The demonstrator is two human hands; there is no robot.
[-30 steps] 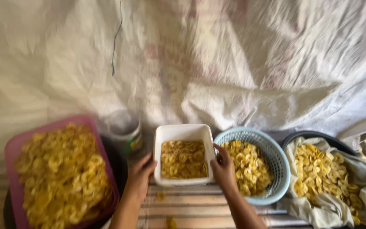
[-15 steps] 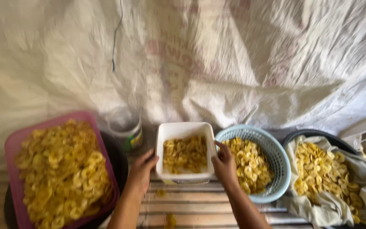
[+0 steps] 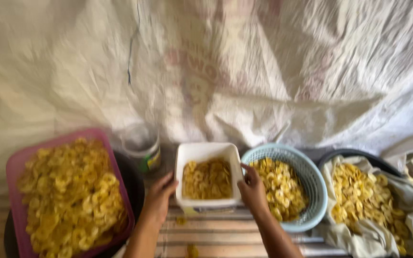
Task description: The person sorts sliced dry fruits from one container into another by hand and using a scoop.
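I am gripping the white tub (image 3: 207, 154) between my left hand (image 3: 158, 198) and right hand (image 3: 253, 190) | fingers clasping both sides | tub about half full of chips (image 3: 207, 179) | heaped pink tray (image 3: 22, 162) lying beyond my left fingers, blue basket (image 3: 311, 181) just past my right.

White woven sacking (image 3: 264, 67) hung behind, striped mat (image 3: 225, 234) below, soft daylight

pink tray (image 3: 15, 167) cut off at left, whole frame blurred

Chips and cloth around the work spot

A pink tray (image 3: 13, 165) of chips, a blue basket (image 3: 311, 184), a cloth-lined bowl (image 3: 359, 155), a jar (image 3: 142, 143), white sacking (image 3: 264, 67) behind.
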